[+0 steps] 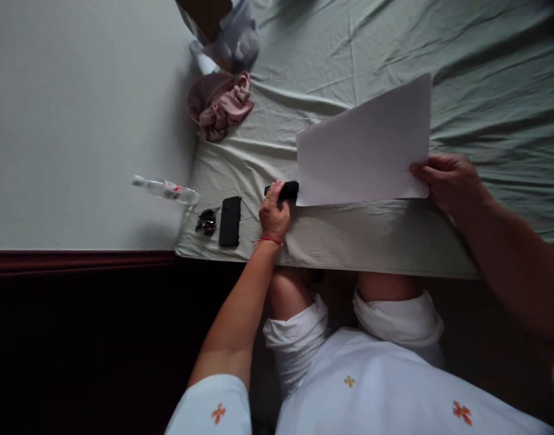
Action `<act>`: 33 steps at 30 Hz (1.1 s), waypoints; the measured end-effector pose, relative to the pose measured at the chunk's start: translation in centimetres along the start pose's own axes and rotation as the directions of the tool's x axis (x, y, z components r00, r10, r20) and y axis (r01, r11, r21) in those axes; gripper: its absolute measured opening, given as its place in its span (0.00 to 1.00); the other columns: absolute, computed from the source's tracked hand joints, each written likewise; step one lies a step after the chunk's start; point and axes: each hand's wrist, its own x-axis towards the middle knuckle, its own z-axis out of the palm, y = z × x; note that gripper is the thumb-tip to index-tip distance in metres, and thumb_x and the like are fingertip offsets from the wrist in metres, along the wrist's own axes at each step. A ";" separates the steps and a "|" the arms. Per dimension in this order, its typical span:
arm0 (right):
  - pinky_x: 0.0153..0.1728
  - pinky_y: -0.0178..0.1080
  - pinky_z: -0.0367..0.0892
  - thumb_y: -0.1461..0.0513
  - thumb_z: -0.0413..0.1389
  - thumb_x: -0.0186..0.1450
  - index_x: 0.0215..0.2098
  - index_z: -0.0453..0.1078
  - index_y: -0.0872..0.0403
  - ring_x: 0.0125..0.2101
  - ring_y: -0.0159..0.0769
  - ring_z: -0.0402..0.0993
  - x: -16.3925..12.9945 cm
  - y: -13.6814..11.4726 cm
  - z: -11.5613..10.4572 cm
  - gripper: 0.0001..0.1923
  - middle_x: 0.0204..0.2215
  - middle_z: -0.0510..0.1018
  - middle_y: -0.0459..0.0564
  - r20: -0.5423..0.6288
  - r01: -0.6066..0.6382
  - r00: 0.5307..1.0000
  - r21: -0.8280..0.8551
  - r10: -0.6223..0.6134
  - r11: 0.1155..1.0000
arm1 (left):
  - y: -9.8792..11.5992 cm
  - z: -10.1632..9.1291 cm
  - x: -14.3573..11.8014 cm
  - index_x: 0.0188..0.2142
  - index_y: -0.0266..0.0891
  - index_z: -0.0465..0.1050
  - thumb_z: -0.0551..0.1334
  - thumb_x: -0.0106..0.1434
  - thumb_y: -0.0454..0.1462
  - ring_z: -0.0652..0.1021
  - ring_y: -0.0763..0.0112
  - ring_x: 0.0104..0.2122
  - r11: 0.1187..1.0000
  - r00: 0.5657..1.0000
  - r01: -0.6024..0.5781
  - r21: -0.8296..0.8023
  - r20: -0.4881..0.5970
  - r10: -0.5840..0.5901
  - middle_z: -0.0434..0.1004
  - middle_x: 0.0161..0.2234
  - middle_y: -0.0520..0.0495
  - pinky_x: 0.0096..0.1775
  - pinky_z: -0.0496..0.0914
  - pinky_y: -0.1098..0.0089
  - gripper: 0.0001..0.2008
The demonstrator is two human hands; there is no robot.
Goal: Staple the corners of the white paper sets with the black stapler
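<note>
In the head view, we are pinching the lower right edge of a plain white, rectangular paper sheet (pixel 365 148) between the thumb and fingers of our right hand (pixel 453 181); the sheet is spreading leftward from it. Our left hand (pixel 273 214) is closing its fingers over a black, elongated tool (pixel 292 191), perhaps a stapler, whose far end is meeting the sheet's left edge; whether they are touching, we cannot tell. Both things are already being held, and the sheet is showing no mark or fold; how much is left, we are not able to judge.

The paper is looking smooth and slightly bowed, while the pale green cloth (pixel 331 241) beneath is wrinkling softly. Left of our left hand, a flat black phone (pixel 230 222) and dark folded sunglasses (pixel 206 222) are lying; farther left, a clear plastic bottle (pixel 165 189) is showing a white cap.
</note>
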 end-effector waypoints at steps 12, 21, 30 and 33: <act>0.27 0.31 0.67 0.54 0.71 0.56 0.34 0.78 0.56 0.26 0.26 0.67 0.4 0.9 0.6 0.15 0.31 0.79 0.47 -0.046 0.015 0.999 -0.056 -0.017 0.998 | -0.6 1.1 -1.0 0.64 0.45 0.74 0.56 0.55 0.23 0.65 0.62 0.72 0.998 0.999 -0.044 0.052 -0.020 0.045 0.73 0.68 0.50 0.75 0.56 0.54 0.38; 0.24 0.29 0.63 0.58 0.67 0.55 0.31 0.77 0.57 0.25 0.26 0.68 0.1 0.3 1.0 0.10 0.30 0.79 0.48 -0.068 0.015 0.998 -0.056 -0.019 0.998 | -0.5 1.0 -1.2 0.65 0.42 0.73 0.56 0.52 0.23 0.64 0.62 0.73 1.000 0.999 -0.022 0.006 -0.025 0.022 0.72 0.68 0.48 0.74 0.56 0.56 0.41; 0.27 0.30 0.66 0.58 0.68 0.56 0.33 0.77 0.57 0.27 0.27 0.69 0.1 0.3 0.9 0.11 0.31 0.79 0.50 -0.052 0.003 0.999 -0.050 -0.006 0.999 | 0.2 0.4 -0.8 0.63 0.48 0.75 0.56 0.53 0.22 0.66 0.56 0.71 0.992 1.000 0.015 0.123 0.025 -0.018 0.73 0.67 0.47 0.75 0.41 0.44 0.40; 0.30 0.32 0.69 0.56 0.69 0.55 0.34 0.78 0.57 0.29 0.28 0.71 -0.1 0.3 0.7 0.13 0.33 0.80 0.50 -0.042 -0.007 0.999 -0.046 0.006 0.999 | 0.5 0.3 -0.6 0.63 0.45 0.75 0.56 0.54 0.22 0.67 0.57 0.71 0.979 0.998 0.005 0.203 0.057 -0.017 0.73 0.67 0.46 0.75 0.40 0.45 0.39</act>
